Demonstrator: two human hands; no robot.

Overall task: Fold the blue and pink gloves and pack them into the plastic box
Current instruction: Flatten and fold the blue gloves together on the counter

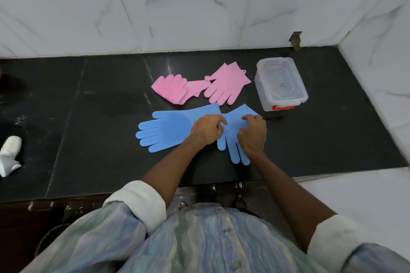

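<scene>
Two blue gloves lie on the black counter (93,117). The left blue glove (165,129) lies flat with its fingers pointing left. The right blue glove (233,131) has its fingers pointing toward me. My left hand (207,128) and my right hand (253,134) both pinch the right blue glove near its palm and cuff. Behind them lie two pink gloves: one (175,90) partly folded over itself, the other (226,85) flat. A clear plastic box (280,83) with a red latch stands at the right, its lid on.
A white crumpled object (10,155) lies at the counter's left edge. White marble-tiled walls (177,11) close the back and right side. A thin dark item (274,118) lies just in front of the box.
</scene>
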